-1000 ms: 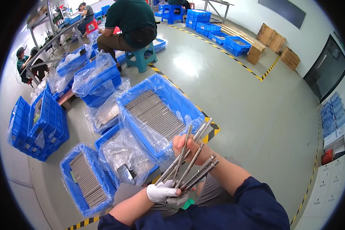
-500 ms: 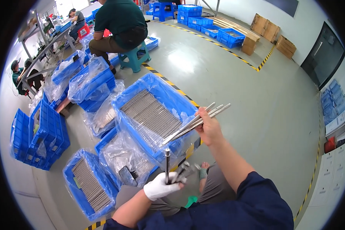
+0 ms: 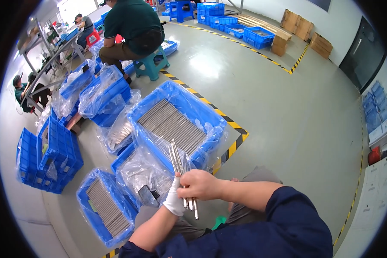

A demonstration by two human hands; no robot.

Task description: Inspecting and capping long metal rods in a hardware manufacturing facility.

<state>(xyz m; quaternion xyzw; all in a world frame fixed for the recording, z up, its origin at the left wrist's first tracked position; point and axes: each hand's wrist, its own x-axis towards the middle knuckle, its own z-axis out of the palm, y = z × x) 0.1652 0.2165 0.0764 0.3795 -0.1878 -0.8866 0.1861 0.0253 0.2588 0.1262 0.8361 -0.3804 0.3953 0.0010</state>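
Note:
In front of my lap, a bundle of several slim, shiny metal rods [image 3: 175,158] stands nearly upright, its lower ends poking out below my fingers. My bare right hand [image 3: 201,185] is closed round the rods from the right. Against their left side, my left hand [image 3: 173,200] in a white glove is also closed on them, its fingers partly hidden behind the right hand. Just beyond the bundle sits a blue crate [image 3: 210,112] lined with clear plastic, holding rows of similar metal rods [image 3: 174,124].
At the left, another lined blue crate [image 3: 87,210] holds rods. A phone [image 3: 148,195] lies on plastic film [image 3: 137,172] between the crates. Stacked blue crates [image 3: 51,159] stand far left. A person [image 3: 131,30] sits on a teal stool [image 3: 154,65] ahead. Striped tape [image 3: 232,150] marks the floor.
My right hand has brought its rods from above the crate's right corner down and left to my gloved left hand. The rods have turned from slanting to nearly upright, and both hands now meet.

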